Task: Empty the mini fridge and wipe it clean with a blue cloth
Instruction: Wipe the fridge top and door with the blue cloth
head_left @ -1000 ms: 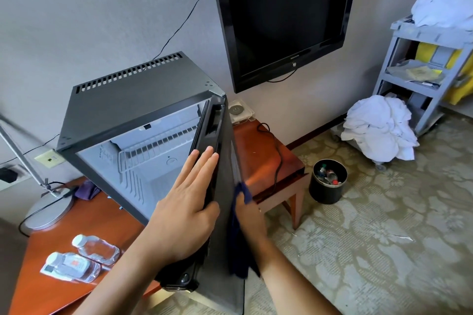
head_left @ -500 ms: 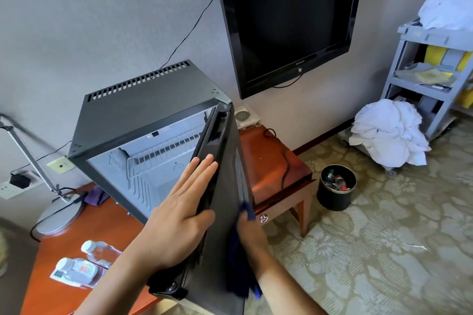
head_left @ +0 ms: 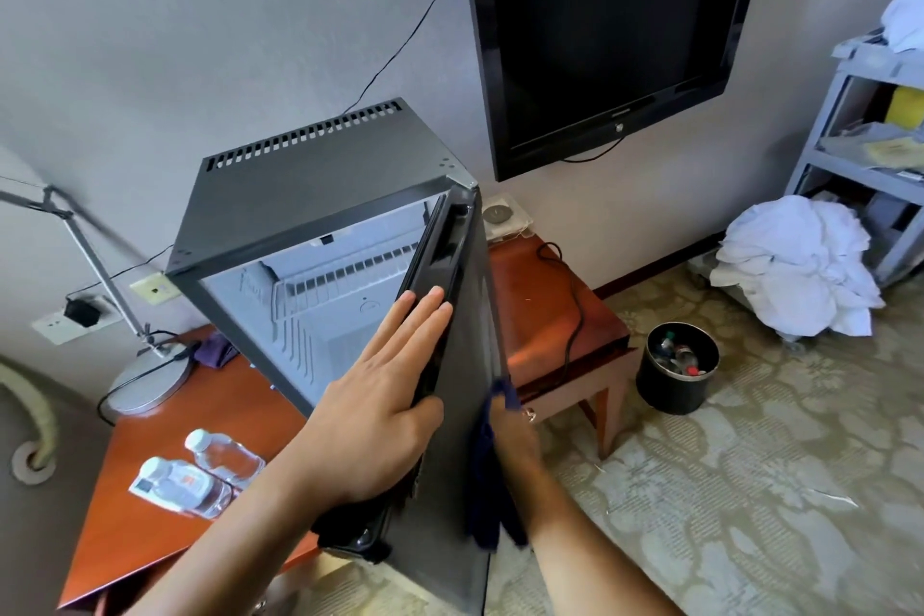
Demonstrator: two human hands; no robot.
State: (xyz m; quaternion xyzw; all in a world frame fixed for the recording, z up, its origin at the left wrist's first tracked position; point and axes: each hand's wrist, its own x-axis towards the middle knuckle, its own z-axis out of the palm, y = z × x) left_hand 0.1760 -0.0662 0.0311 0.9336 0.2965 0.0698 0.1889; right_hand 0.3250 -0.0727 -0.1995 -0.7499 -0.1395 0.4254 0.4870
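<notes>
1. Head view, background: grey wall with black television mounted at 1 o'clock; patterned carpet across the lower right.
2. Reddish wooden desk at 8 o'clock, carrying two water bottles lying on their sides, a silver lamp base and a purple scrap near the wall.
3. Mini fridge at centre, standing on the desk, door swung open edge-on toward the camera, pale interior empty with a wire shelf showing.
4. Left hand laid flat, fingers straight and together, against the inner face of the door, thumb hooked round its edge.
5. Right hand pressed to the outer face of the door at 6 o'clock, blue cloth held under it and hanging down; finger curl hidden by door and cloth.
6. Lower side table at 3 o'clock of the fridge, black cable lying across it.
7. Black waste bin on the carpet just right of that table, bottles inside.
8. White linen heap and grey cart at 2 to 3 o'clock.
</notes>
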